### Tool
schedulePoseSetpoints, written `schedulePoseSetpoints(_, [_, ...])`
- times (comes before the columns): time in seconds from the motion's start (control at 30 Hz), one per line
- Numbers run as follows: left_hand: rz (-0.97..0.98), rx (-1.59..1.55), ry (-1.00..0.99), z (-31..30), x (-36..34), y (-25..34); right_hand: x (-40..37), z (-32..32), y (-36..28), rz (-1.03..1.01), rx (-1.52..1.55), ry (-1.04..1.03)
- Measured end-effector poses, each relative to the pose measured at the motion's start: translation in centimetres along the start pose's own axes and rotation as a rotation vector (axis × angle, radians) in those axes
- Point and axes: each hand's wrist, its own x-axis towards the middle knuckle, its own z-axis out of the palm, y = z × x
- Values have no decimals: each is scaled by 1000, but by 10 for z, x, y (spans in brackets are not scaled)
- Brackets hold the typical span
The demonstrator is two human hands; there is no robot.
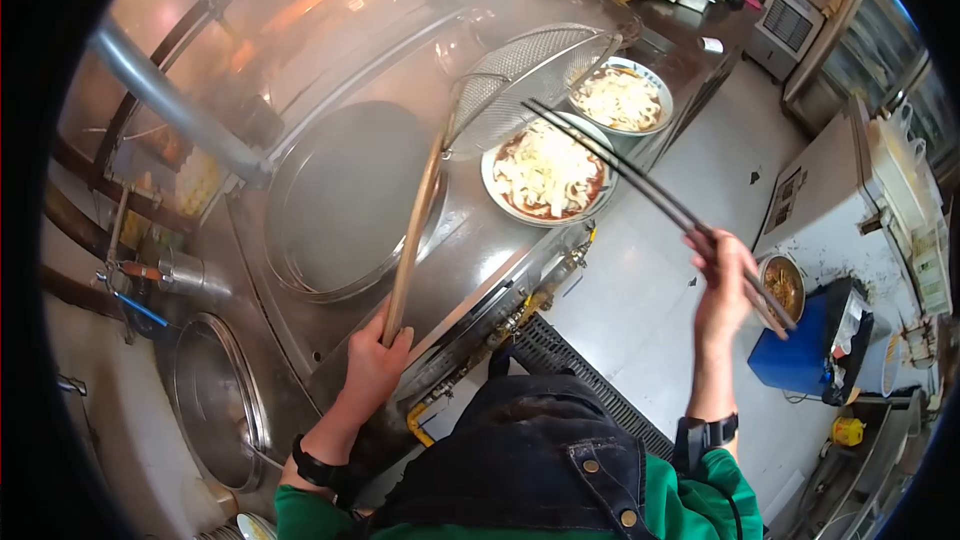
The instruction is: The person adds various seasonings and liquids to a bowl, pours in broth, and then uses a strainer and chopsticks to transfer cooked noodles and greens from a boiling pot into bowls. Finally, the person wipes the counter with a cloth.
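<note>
My left hand (pixel 375 368) is closed around the wooden handle of a wire mesh strainer (pixel 520 62). The strainer's basket is tilted over the counter, above and beside two bowls, and no food shows in it. A pair of long dark chopsticks (pixel 645 182) is gripped in my right hand (pixel 722 285), their tips close to the mesh. Below them, the nearer bowl (pixel 488 186) holds wide pale noodles over a reddish-brown sauce. Behind it, the farther bowl (pixel 668 103) has similar noodles in dark sauce.
A large round pot of cloudy liquid (pixel 345 200) is set into the steel counter on the left, with steam around it. A second round metal pot (pixel 215 405) sits nearer. To the right stand a blue bin (pixel 790 365) and a white cabinet (pixel 815 185). Gas pipes run along the counter's front.
</note>
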Motion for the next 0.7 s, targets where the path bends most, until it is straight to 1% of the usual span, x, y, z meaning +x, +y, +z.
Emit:
schedulePoseSetpoints(0.07, [-21, 1, -15, 5, -7, 12, 5, 2, 29, 59, -168, -201])
schedulePoseSetpoints(0.1, [-9, 53, 5, 6, -9, 14, 5, -3, 30, 61, -162, -195])
schedulePoseSetpoints(0.17, [37, 108, 28, 10, -3, 18, 12, -7, 23, 139, 18, -55])
schedulePoseSetpoints(0.2, [-41, 7, -16, 14, -1, 19, 16, -9, 18, 115, 66, -52])
schedulePoseSetpoints(0.23, [-102, -89, -88, 19, 9, 22, 19, -10, 22, 95, 27, -132])
schedulePoseSetpoints(0.27, [-146, -230, -92, 32, 23, 29, 25, -14, 27, 58, -36, -193])
schedulePoseSetpoints(0.33, [-274, -491, -189, 63, 39, 41, 29, -24, 29, 109, 81, -125])
schedulePoseSetpoints(0.37, [-255, -538, -259, 77, 45, 51, 36, -41, 23, 109, 125, -55])
schedulePoseSetpoints(0.4, [-253, -597, -362, 90, 52, 50, 43, -64, 12, 105, 180, 2])
schedulePoseSetpoints(0.47, [-333, -743, -558, 125, 57, 70, 54, -130, -23, 37, 114, 105])
schedulePoseSetpoints(0.5, [-317, -732, -610, 147, 62, 83, 58, -165, -40, -49, 48, 217])
schedulePoseSetpoints(0.53, [-355, -772, -709, 170, 63, 96, 66, -206, -54, -241, -114, 263])
schedulePoseSetpoints(0.57, [-391, -810, -800, 197, 55, 111, 68, -259, -75, -412, -371, 324])
schedulePoseSetpoints(0.6, [-462, -794, -860, 225, 52, 127, 76, -311, -90, -478, -462, 357])
schedulePoseSetpoints(0.63, [-406, -735, -947, 256, 49, 143, 77, -348, -116, -442, -517, 455])
schedulePoseSetpoints(0.67, [-350, -673, -1030, 288, 45, 160, 79, -393, -137, -406, -703, 496])
schedulePoseSetpoints(0.7, [-319, -616, -1075, 322, 38, 178, 83, -435, -154, -329, -744, 617])
